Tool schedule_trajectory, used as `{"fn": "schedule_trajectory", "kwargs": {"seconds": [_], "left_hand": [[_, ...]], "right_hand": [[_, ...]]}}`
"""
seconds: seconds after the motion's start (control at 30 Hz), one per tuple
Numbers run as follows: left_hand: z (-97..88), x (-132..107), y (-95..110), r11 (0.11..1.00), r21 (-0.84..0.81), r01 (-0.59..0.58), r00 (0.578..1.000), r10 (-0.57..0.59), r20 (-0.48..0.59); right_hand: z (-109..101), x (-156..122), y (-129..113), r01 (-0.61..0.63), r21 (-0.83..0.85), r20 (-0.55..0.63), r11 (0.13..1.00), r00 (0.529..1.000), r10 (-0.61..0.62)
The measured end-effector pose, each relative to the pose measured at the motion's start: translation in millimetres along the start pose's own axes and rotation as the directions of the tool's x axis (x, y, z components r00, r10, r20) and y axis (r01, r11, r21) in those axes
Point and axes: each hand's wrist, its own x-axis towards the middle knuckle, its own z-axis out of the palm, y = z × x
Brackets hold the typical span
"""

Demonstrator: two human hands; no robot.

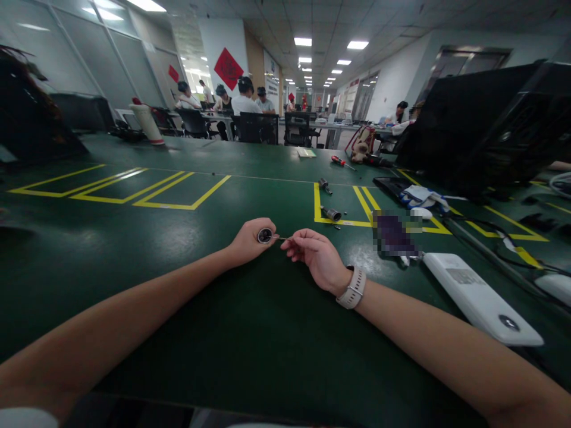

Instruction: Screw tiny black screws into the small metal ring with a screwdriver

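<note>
My left hand [252, 238] is closed around a dark cylindrical metal part [264, 236], its round open end with a silvery rim facing me. Between the thumb and fingers of my right hand [316, 255] is a thin metal rod [282, 239], too slender to name more exactly. The rod points left, and its tip reaches the part's open end; how deep it goes I cannot tell. Both hands are just above the green table [214, 333]. A similar metal cylinder [331, 213] lies beyond my right hand, with another dark metal part [325, 186] behind it.
Yellow tape outlines [165, 205] mark the table. To the right are a white power bank [482, 297], a blurred-out phone [395, 235], cables and gloves [423, 196]. A red screwdriver [341, 161] lies farther back. A large black monitor [473, 125] stands right; people sit at distant desks.
</note>
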Motion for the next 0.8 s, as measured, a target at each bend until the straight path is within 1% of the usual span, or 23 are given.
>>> {"fn": "schedule_trajectory", "kwargs": {"seconds": [0.1, 0.2, 0.3, 0.4, 0.53, 0.6, 0.8], "left_hand": [[0.8, 0.7, -0.3, 0.999, -0.041, 0.008, 1.000, -0.008, -0.006], [1.4, 1.4, -1.0, 0.999, 0.021, 0.025, 1.000, -0.025, -0.009], [1.3, 1.5, -1.0, 0.993, 0.102, 0.057, 0.998, -0.056, -0.015], [0.6, 1.2, -0.3, 0.989, 0.135, 0.053, 0.999, -0.053, -0.008], [0.4, 0.9, -0.2, 0.995, 0.103, 0.000, 1.000, -0.003, 0.030], [1.0, 1.1, -1.2, 0.996, 0.088, -0.008, 0.999, 0.005, 0.033], [2.9, 2.1, -5.5, 0.993, 0.118, 0.014, 1.000, -0.017, 0.026]], "right_hand": [[0.4, 0.0, 1.3, 0.018, 0.019, 0.000, 1.000, 1.000, -0.018], [2.2, -1.9, 4.9, 0.073, -0.037, -0.026, 0.997, 0.997, -0.074], [4.0, -3.4, 6.9, 0.095, -0.105, -0.015, 0.990, 0.995, -0.097], [4.5, -3.0, 5.1, 0.064, -0.101, 0.000, 0.993, 0.998, -0.064], [2.3, 0.5, 1.0, -0.010, -0.010, -0.017, 1.000, 1.000, 0.009], [0.4, 2.7, 0.5, -0.032, 0.032, -0.028, 0.999, 0.999, 0.032], [-2.3, 5.7, 1.9, -0.034, 0.069, -0.026, 0.997, 0.999, 0.036]]}}
